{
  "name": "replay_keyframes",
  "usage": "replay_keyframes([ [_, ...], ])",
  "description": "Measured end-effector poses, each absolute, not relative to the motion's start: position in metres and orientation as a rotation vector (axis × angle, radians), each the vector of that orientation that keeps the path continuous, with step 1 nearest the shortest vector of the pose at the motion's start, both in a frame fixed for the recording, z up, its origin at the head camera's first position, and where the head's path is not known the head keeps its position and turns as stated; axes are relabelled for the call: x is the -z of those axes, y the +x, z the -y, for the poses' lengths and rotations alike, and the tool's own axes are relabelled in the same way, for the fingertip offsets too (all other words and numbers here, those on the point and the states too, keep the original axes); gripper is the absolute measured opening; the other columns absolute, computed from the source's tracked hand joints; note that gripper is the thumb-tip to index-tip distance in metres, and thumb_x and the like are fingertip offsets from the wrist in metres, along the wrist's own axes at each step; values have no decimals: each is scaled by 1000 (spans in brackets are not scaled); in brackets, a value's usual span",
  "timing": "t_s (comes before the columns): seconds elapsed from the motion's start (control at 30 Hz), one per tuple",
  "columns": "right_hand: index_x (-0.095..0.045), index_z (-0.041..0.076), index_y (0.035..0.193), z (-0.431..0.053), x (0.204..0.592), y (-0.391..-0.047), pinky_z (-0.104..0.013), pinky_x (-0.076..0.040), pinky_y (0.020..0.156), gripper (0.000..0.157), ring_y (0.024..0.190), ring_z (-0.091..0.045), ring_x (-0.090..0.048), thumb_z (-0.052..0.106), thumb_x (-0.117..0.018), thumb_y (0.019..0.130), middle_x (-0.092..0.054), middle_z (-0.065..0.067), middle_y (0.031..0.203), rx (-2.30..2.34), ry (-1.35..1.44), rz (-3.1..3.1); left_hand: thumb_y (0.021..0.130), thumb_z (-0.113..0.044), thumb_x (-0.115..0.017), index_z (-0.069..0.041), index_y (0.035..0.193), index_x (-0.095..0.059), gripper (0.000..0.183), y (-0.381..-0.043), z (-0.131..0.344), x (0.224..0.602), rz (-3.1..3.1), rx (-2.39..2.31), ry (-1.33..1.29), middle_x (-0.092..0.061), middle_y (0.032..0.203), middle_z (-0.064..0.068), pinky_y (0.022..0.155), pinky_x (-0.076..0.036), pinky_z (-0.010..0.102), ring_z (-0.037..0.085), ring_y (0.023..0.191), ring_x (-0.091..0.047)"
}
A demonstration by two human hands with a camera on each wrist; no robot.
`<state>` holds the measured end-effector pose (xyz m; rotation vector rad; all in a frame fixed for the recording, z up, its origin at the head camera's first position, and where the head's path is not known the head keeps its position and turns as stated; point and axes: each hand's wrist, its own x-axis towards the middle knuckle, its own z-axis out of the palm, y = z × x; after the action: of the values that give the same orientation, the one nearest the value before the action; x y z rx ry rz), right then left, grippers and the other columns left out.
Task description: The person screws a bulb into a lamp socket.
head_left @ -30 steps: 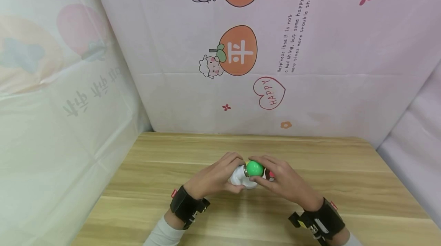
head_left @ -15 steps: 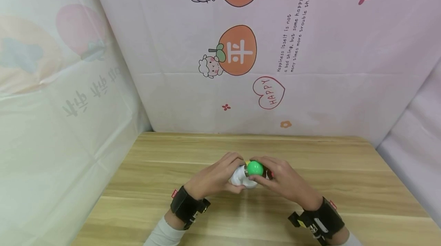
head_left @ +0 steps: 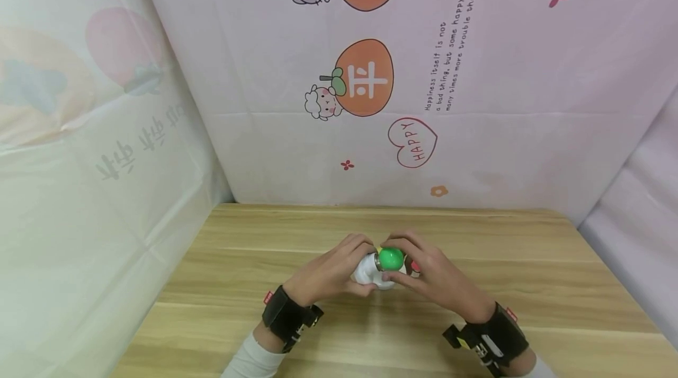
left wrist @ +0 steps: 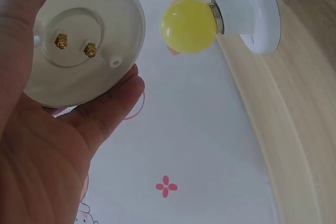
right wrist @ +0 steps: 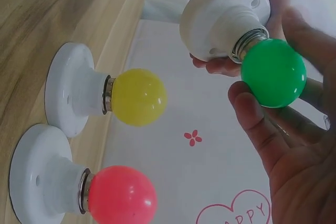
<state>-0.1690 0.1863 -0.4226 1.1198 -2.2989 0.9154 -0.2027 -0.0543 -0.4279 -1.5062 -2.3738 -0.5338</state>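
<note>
My left hand (head_left: 332,269) grips a white round lamp holder (right wrist: 218,24) by its rim, raised above the table. Its underside, with two brass terminal screws, faces the left wrist view. A green light bulb (right wrist: 274,73) sits in the holder's socket, with some of its metal cap showing. Around this bulb curl the fingers and thumb of my right hand (head_left: 434,275), one fingertip against its side. Behind the hands stand two more white holders, one with a yellow bulb (right wrist: 139,97), one with a red bulb (right wrist: 123,195).
The two other holders stand side by side on the wooden table (head_left: 265,236), partly hidden by my hands in the head view. A printed white cloth (head_left: 296,160) hangs at the table's back edge; more cloth covers the left and right sides.
My right fingers have shifted and loosened slightly around the green bulb, the index finger lifting a little. The left hand and the holder stay in place.
</note>
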Motion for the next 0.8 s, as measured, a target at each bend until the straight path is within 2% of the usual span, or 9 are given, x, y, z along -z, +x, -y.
replay_keyframes([
  [0.27,-57,13,125,-186,422,-170,-20,-52,60,57,81,-4,-54,14,-81,74,-56,6,119,-891,1162,2274,81,-40,-70,-10,118,-51,51,-204,55,429,2368,573,-1509,-47,116,-5,87,-43,13,5,108,-40],
  [0.4,-58,11,123,-187,422,-170,-19,-52,61,54,80,-4,-55,18,-81,75,-59,7,116,-903,1156,2268,81,-39,-71,-10,118,-51,50,-203,56,428,2359,574,-1512,-46,116,-6,87,-43,13,5,108,-39],
  [0.6,-57,17,126,-187,424,-170,-15,-50,56,52,73,-7,-57,26,-78,79,-60,9,113,-941,1127,2302,81,-39,-70,-10,118,-52,51,-202,56,427,2361,549,-1511,-47,116,-6,88,-43,13,6,108,-40],
  [0.8,-60,12,121,-187,423,-170,-17,-48,51,46,66,-10,-57,30,-76,81,-61,11,104,-936,1116,2304,82,-40,-70,-9,119,-52,52,-201,56,426,2361,524,-1515,-47,117,-5,88,-42,12,7,108,-41],
])
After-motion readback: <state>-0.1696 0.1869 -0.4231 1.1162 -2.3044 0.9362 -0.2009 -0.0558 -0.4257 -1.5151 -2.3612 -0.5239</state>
